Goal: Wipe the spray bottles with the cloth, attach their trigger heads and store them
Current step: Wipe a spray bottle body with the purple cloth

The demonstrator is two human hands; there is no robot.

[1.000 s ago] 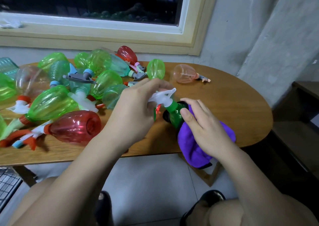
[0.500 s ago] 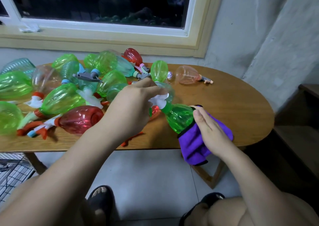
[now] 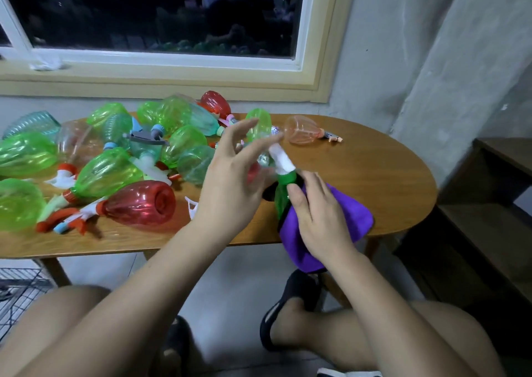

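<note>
Bottle (image 3: 282, 199): likely light, slick plastic; hold the body. Right hand (image 3: 319, 221) grips it through cloth (image 3: 354, 215); left hand (image 3: 230, 180), nine o'clock, fingers spread.

L hand (image 3: 230, 180) was raised, palm turned to the right, fingers (image 3: 244, 126) straight and spread, tips motion-blurred; no grip seen. R hand (image 3: 319, 218) sat lower and just beside it, back up, fingers curled round the cloth (image 3: 354, 215). Both forearms were bare, reaching fwd from bottom of frame, L angled toward centre.
</note>
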